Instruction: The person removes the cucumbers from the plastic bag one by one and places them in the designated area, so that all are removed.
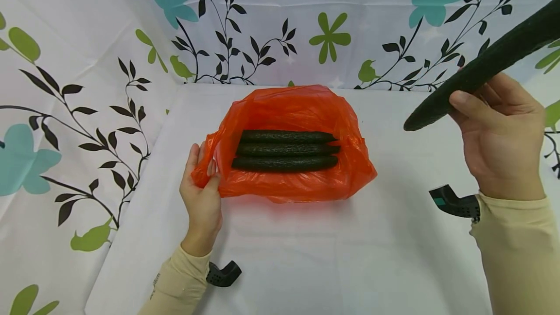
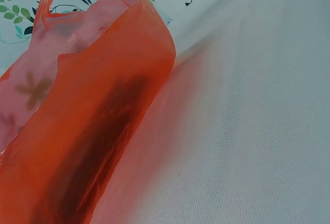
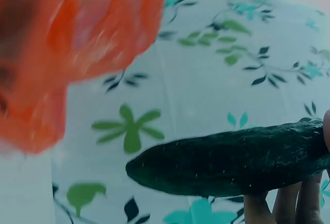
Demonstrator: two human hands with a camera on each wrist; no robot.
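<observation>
Head view: a red plastic bag (image 1: 288,191) lies on a white table (image 1: 315,266), its mouth spread toward the viewer. Three cucumbers (image 1: 286,149) rest inside, side by side and roughly parallel; the arrangement probably keeps them from rolling and makes compact use of the bag's floor. At the left end, the left hand (image 1: 202,203) grips the bag's bunched edge between thumb and fingers. This hold appears to brace the thin film, which would otherwise tend to sag over the opening.

At the right, the right hand (image 1: 503,135) grips a fourth cucumber (image 1: 494,57), raised above the table and apart from the bag. The thumb lies along the near side, the fingers behind; the tapered end slants down toward the bag, while the other end runs out of the picture. Gripping the cucumber short of that tapered end leaves the tip free, and the opposed thumb and fingers probably steady a long, smooth body that might otherwise tilt.

Left wrist view: the bag's wall shows a long dark shape through the plastic; the hand itself is not visible.

Right wrist view: fingertips (image 3: 309,203) support the held cucumber from below, with the bag at upper left, blurred. Patterned cloth (image 1: 271,8) forms the backdrop.
</observation>
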